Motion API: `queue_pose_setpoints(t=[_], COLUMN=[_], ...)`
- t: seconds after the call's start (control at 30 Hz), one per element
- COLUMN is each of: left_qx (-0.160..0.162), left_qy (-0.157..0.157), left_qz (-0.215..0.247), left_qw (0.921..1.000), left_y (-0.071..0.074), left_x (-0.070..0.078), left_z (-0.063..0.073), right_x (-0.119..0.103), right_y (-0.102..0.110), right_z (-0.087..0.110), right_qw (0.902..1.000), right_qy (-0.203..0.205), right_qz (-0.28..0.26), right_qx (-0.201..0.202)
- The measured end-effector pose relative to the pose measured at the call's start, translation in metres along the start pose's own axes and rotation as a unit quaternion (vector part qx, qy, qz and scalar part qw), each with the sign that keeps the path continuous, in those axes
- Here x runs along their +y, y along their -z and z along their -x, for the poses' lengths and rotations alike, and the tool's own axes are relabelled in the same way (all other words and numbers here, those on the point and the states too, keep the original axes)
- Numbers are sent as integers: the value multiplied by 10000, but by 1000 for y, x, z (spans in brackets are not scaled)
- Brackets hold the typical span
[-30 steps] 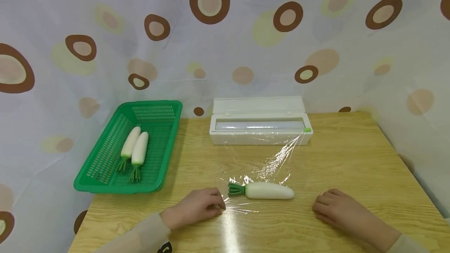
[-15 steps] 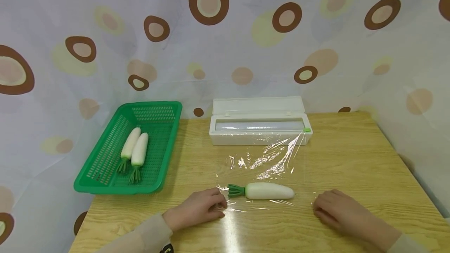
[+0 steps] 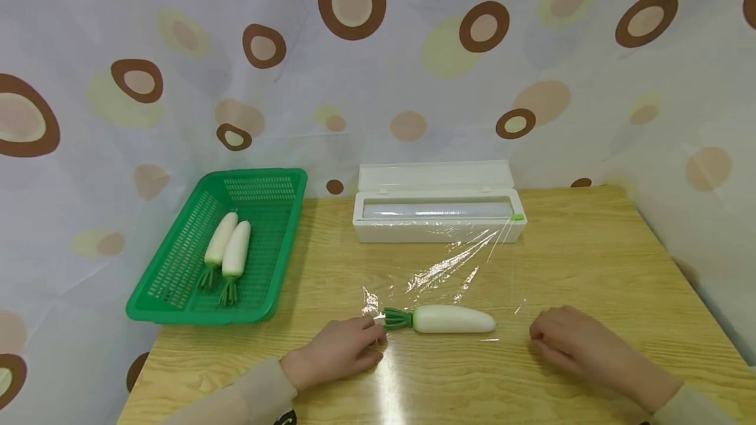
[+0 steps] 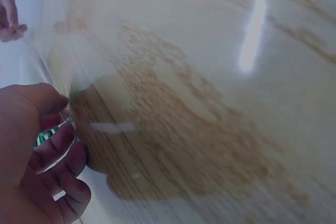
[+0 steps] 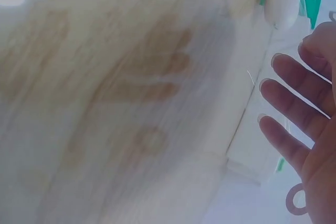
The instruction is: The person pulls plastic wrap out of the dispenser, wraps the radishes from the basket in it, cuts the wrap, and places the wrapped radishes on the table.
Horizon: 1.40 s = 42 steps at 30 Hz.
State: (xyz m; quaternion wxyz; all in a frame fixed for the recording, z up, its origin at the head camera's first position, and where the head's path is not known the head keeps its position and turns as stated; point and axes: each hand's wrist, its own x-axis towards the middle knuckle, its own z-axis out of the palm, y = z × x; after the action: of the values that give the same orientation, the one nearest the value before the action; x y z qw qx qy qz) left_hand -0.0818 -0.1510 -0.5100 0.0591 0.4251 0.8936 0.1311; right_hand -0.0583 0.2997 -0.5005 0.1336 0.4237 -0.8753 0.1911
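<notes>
Cling film (image 3: 440, 274): sheet spans from the fingers back to its white box (image 3: 440, 235), which sits beyond both sets of fingertips. Left hand (image 3: 339, 351) pinches the near edge, thumb against fingertips; right hand (image 3: 590, 349) seems to pinch the opposite corner, the edge running between them in the left wrist view. Its other fingers are loosely spread. Likely reason for the wide grip: holding the sheet flat, so it doesn't cling to itself. Lid up, presumably so the roll (image 3: 437, 210) can pay out toward the fingers.

White radish (image 3: 453, 319) lies between the hands: green leaves (image 3: 398, 318) just beside the left fingertips, bare tip toward the right fingers, with a gap. Crosswise, probably to fit the film's width. Cannot tell whether film passes over or under it.
</notes>
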Motion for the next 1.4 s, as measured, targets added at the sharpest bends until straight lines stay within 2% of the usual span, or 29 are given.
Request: queue_pose_setpoints(t=[0.17,0.43,0.87,0.97,1.17,1.4], left_qx=[133,334,1387,1482,1471,1623], left_qy=[-143,-229,-673,-631,-340,-144], left_qz=[-380,-332,-271,-116,274,668], left_qw=[9991,9986,9877,9869,9881,9844], left_y=[0,9,25,25,23,24], left_x=[0,-2,-11,-13,-17,-18], left_z=[2,6,-2,-2,1,-2], right_x=[1,2,6,6,7,11], right_y=[3,5,6,6,6,4], right_z=[-2,-5,-6,-6,-6,-8], right_qw=[10000,9999,9996,9994,9994,9993], right_qy=[-46,-5,-274,-322,-319,-369], right_qz=[20,16,39,61,85,66], right_qx=[3,170,65,53,106,22])
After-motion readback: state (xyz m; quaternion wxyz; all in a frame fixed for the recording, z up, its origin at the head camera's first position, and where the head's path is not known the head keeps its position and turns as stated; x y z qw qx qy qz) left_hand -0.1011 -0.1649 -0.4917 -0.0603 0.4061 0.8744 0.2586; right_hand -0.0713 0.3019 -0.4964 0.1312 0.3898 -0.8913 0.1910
